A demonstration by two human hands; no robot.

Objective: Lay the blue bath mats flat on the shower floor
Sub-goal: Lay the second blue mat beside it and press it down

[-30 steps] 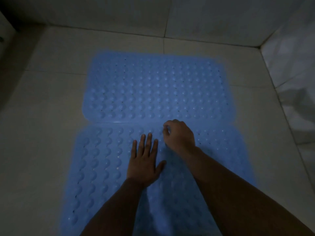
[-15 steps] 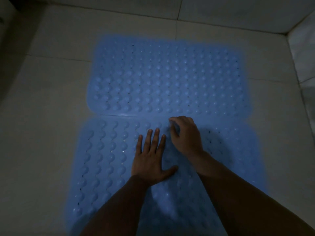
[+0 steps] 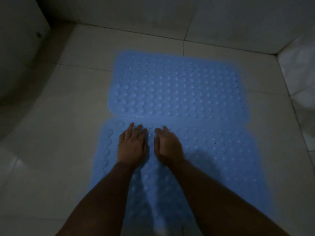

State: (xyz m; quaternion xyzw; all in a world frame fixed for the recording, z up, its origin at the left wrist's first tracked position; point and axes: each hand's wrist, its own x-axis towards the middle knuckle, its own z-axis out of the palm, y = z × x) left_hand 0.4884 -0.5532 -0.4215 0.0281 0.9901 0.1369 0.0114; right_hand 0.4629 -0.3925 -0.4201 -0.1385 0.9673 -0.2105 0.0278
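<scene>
Head view, dim light. Two blue bath mats lie on the tiled shower floor [image 3: 71, 103]. Far mat [image 3: 177, 86]: flat, bubble-textured, set crosswise, its far edge near the back wall [image 3: 136, 12]. Near mat [image 3: 221, 159]: runs lengthwise toward the camera; its far edge meets the far mat's near edge along a thin seam, touching or slightly overlapped, cannot tell which.

Left hand [image 3: 132, 145]: palm down on the near mat just short of the seam, fingers straight and close together, pressing or resting flat; it grips nothing.

Right hand [image 3: 167, 145]: just beside the left, also on the near mat. Fingers extended forward with a slight bend, a little blurred; nothing visibly pinched, so read as open.

Both forearms cross the near mat from the lower edge. Side wall [image 3: 300, 68] at right; a dark curved shape [image 3: 18, 70] at left, not identifiable.
</scene>
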